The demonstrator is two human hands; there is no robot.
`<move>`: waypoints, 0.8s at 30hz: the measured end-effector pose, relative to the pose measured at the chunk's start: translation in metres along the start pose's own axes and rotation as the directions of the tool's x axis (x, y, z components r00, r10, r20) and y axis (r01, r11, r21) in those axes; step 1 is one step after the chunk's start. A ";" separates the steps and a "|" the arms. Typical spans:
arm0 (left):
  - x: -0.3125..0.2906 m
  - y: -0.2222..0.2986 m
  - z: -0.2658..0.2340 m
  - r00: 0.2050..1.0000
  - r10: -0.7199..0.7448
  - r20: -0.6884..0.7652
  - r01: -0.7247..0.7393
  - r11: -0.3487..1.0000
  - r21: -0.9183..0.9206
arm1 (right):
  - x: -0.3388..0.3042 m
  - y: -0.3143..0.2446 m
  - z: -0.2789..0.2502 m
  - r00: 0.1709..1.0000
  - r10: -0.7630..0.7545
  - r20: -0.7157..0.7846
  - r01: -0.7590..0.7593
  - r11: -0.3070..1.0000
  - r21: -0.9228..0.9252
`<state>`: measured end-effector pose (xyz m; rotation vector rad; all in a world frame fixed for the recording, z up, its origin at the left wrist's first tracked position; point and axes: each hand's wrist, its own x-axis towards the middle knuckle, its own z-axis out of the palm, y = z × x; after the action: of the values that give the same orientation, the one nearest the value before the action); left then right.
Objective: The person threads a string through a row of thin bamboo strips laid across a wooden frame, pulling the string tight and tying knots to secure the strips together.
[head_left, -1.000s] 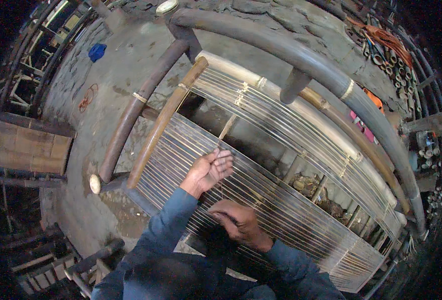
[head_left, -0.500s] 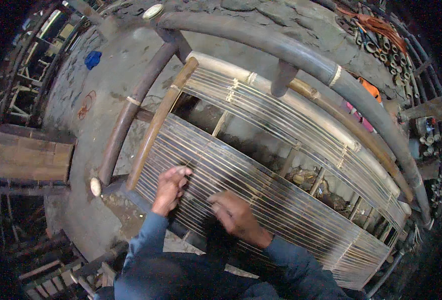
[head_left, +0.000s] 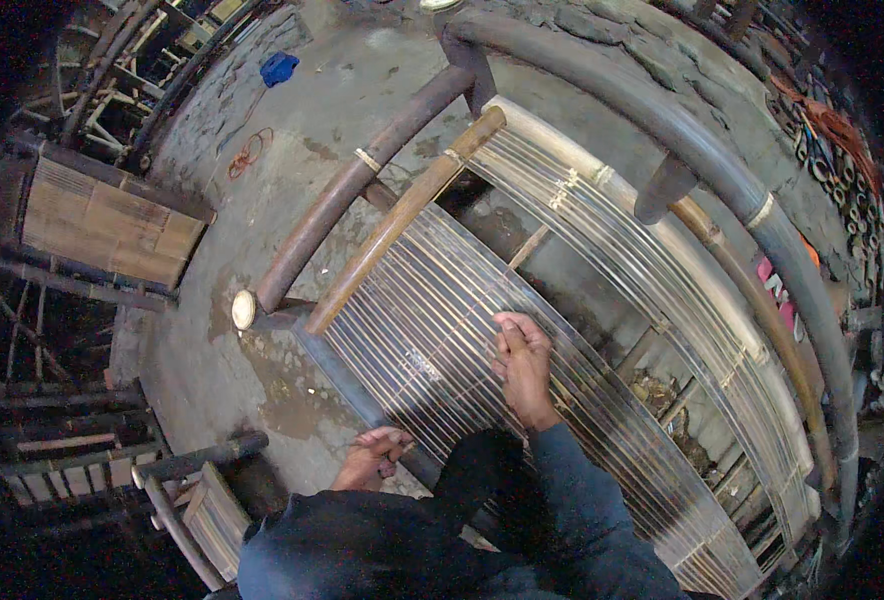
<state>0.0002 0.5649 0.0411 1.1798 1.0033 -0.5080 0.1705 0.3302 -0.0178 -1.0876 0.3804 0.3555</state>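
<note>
A bamboo bench (head_left: pixel 602 85) with a dark frame stands before me. Its seat is a slatted panel (head_left: pixel 402 290) of thin pale strips, and its backrest (head_left: pixel 622 235) has similar strips. Over the middle of the seat, my right hand (head_left: pixel 524 368) is closed, thumb and fingers pinched together. My left hand (head_left: pixel 372 460) is closed too, lower down by the seat's front edge, its fingers curled in. Whatever either hand holds is too small to make out. A dark-clothed knee (head_left: pixel 482 470) shows between the forearms.
A low bamboo table (head_left: pixel 107 222) stands on the left, with a small bamboo chair (head_left: pixel 217 520) at lower left. A blue cloth (head_left: pixel 279 69) and a reddish cord coil (head_left: pixel 250 152) lie on the concrete floor. Bamboo tubes (head_left: pixel 842 195) are stacked at far right.
My view has turned, so the bench sits further right. My right hand has moved up and away across the seat; my left hand has come back toward me to the front edge.
</note>
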 end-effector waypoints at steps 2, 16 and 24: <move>0.007 -0.003 -0.018 1.000 0.014 -0.006 -0.013 0.994 0.112 | 0.007 0.012 -0.011 0.954 -0.296 -0.047 0.256 0.887 -0.386; 0.120 0.253 0.097 0.457 0.808 0.373 -0.779 0.160 0.607 | -0.080 0.029 0.008 0.848 -0.015 0.530 0.528 -0.077 -0.846; 0.228 0.456 0.233 0.352 0.936 -0.022 -0.893 0.342 0.293 | -0.048 -0.086 -0.057 0.884 -0.443 0.150 0.281 0.247 -0.927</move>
<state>0.5582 0.5419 0.0935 1.8223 0.2486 0.4624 0.1609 0.2384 0.0483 -2.3564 -0.0344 0.0184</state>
